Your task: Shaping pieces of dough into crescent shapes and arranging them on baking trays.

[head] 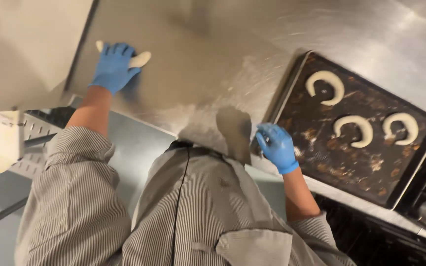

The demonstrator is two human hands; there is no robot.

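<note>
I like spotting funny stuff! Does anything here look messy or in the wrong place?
Yes. The dark baking tray sits crooked on the steel counter, and brown baked-on patches cover it around three curved dough pieces. A fourth dough piece lies far away, under the left hand. The right hand rests at the tray's edge.
</note>
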